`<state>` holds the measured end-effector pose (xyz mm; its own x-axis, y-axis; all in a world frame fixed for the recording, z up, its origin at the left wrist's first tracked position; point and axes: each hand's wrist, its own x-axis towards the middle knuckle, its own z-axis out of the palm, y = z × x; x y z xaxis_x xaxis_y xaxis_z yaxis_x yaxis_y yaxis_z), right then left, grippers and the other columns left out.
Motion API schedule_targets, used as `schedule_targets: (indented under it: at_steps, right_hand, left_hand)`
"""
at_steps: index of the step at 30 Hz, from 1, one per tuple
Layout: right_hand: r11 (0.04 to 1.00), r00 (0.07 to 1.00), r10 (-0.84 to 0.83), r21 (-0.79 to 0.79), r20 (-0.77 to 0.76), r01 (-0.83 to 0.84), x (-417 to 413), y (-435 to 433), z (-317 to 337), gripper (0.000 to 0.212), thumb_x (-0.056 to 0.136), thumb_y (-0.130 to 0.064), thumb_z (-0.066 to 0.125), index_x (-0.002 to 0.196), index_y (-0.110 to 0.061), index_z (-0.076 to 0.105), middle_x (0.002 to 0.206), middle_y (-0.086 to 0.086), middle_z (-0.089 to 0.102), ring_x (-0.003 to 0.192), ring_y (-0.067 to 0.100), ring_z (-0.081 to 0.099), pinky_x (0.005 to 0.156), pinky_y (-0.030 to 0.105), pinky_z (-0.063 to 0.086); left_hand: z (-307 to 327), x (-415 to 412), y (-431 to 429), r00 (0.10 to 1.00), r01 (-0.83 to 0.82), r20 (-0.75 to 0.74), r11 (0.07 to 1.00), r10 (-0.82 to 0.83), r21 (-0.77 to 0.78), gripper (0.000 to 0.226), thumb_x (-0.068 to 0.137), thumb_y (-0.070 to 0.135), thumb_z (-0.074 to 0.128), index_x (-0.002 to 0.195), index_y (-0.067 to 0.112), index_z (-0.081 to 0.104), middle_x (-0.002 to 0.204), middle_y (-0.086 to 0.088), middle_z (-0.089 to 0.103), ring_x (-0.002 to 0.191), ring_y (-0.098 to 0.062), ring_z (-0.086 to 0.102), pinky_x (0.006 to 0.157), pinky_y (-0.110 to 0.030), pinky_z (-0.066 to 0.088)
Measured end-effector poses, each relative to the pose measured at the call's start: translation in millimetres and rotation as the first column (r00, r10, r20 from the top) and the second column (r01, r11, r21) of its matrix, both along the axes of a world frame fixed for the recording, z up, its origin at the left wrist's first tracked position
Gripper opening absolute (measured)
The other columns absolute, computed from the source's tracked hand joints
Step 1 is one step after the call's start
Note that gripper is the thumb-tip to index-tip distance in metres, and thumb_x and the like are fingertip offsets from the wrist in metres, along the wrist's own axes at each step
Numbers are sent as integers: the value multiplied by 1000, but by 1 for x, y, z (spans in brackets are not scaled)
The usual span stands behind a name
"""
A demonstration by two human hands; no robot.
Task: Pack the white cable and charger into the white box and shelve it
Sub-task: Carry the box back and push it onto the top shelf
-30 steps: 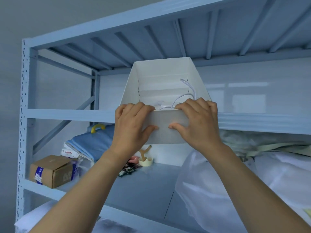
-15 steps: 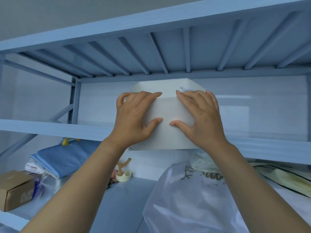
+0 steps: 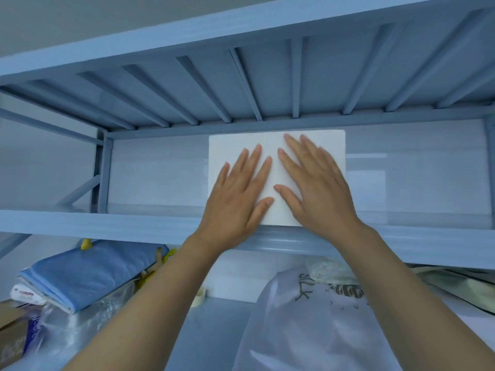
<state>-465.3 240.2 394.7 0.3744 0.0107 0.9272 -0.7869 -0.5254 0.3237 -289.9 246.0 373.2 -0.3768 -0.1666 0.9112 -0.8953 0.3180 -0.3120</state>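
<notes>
The white box [image 3: 235, 145] is seen at the centre of the frame, standing on the blue shelf [image 3: 107, 223], its front face turned to the camera and its lower edge just behind the shelf's front rail. The left hand [image 3: 238, 202] is laid flat on the box face, fingers spread and pointing up, nothing gripped. The right hand [image 3: 316, 191] is laid flat beside it in the same way (thumbs nearly meeting in the middle of the face), fingers reaching close to the box's top edge. Both palms are open against the cardboard. The cable and charger are not visible; the inside of the box cannot be seen from here. At lower left of the frame a folded blue cloth [image 3: 88, 274] is stacked on the shelf below, with a brown carton [image 3: 10, 333] at the left edge. At lower right a clear plastic bag [image 3: 308, 330] with dark print is seen between the forearms.
</notes>
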Motion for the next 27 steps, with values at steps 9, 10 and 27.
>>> schedule_targets:
  at_steps: [9,10,27]
  right_hand:
    - [991,988,-113,56,-104,119,4,-10,-33,63,89,-45,50,141,-15,32,153,1,21,141,16,11,111,56,-3]
    - [987,984,-139,61,-107,146,3,-10,-34,66,88,-49,49,142,-17,30,154,-1,19,141,15,10,109,60,-5]
    - [966,967,-253,52,-2,253,-33,-19,-49,61,86,-47,48,142,-28,29,153,-1,23,140,24,19,89,64,32]
  left_hand:
    - [-26,10,-7,999,-45,16,996,44,76,66,92,56,30,147,28,8,157,5,5,143,-13,1,108,-62,3]
    - [-25,11,-7,998,-58,14,995,57,78,67,90,58,30,147,29,8,156,6,5,143,-14,2,105,-66,3]
    - [-26,-21,-14,988,-128,77,989,134,-74,56,92,47,38,142,24,31,152,-3,28,139,-26,25,89,-58,33]
